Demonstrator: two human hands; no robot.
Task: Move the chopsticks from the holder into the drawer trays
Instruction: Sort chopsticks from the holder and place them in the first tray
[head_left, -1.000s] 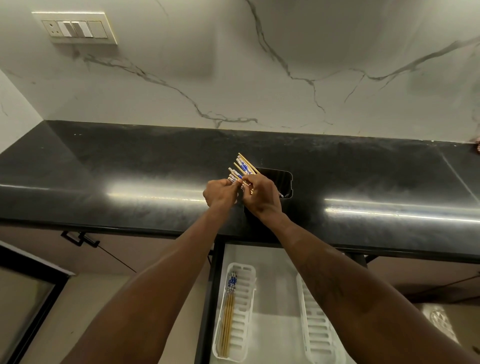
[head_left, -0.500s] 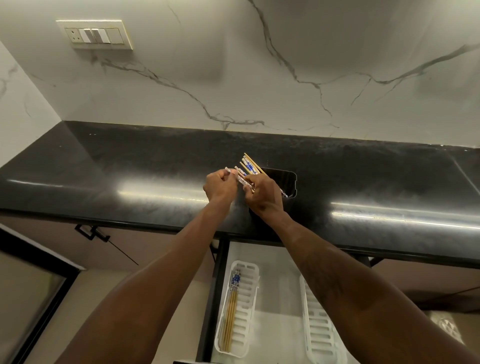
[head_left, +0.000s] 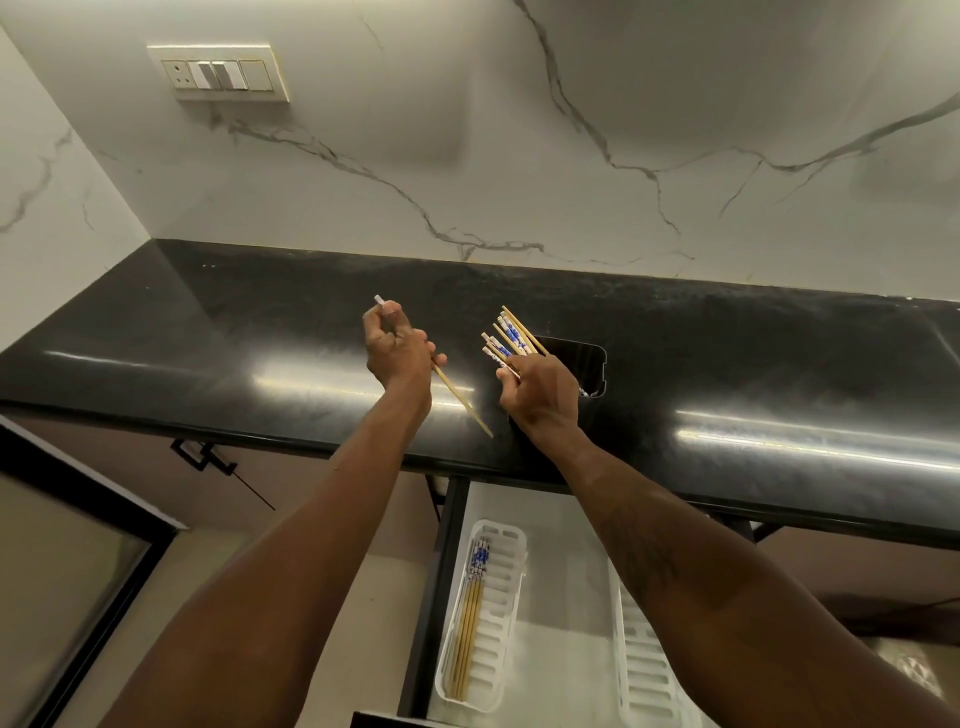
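**Operator:** What does each hand hold?

**Instructor:** The left hand (head_left: 397, 353) is curled round a single chopstick (head_left: 462, 397). The patterned end sits above the knuckles, and the plain tip slants down toward the right hand (head_left: 540, 395). The right hand pinches a bundle of chopsticks (head_left: 506, 332), fanned out above its fingers at the mouth of the black holder (head_left: 587, 358) just behind it.

**Operator:** Why the split?

**Instructor:** Judging by the grips, the right hand steadies the bundle so the left can draw one clear without dragging the others.

**Operator:** Where does it go?

**Instructor:** Below both wrists, in the open drawer (head_left: 566, 540). The left tray (head_left: 498, 623) already carries several tray chopsticks (head_left: 470, 613) laid lengthwise. The right tray (head_left: 641, 670), under the right forearm, shows none in its visible part
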